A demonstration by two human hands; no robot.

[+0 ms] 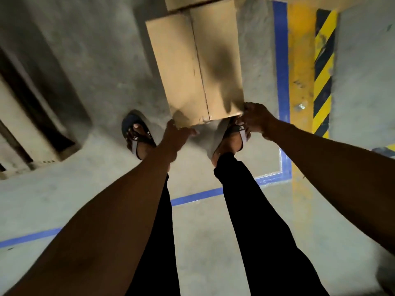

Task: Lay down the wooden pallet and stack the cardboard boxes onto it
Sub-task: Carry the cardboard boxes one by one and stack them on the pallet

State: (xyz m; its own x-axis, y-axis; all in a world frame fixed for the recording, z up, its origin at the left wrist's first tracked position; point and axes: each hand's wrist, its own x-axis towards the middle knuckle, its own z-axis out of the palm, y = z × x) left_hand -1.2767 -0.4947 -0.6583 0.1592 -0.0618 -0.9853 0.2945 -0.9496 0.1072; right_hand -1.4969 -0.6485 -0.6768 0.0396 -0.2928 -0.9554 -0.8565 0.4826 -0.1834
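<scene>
Head cam looking straight down at the cardboard box I've got hold of, a long one with a seam running down its top, its near end by my feet, far end against another box at the top edge of the shot. My left hand curls under the near-left corner, thumb on the edge, and my right hand clamps round the near-right corner, so both hands grip it, well apart. I'd guess it's fairly light, since corner grips seem to cope, but that's just a guess. Cardboard's stiff enough, though the corners look a bit crushed, so I reckon hands under the bottom edge beats pinching the flaps. The wooden pallet lies flat on the concrete floor off to my left, blurry, nothing visible on the bit in view. Sandals on, so watch the toes. Blue tape and hazard stripes run along the right.
</scene>
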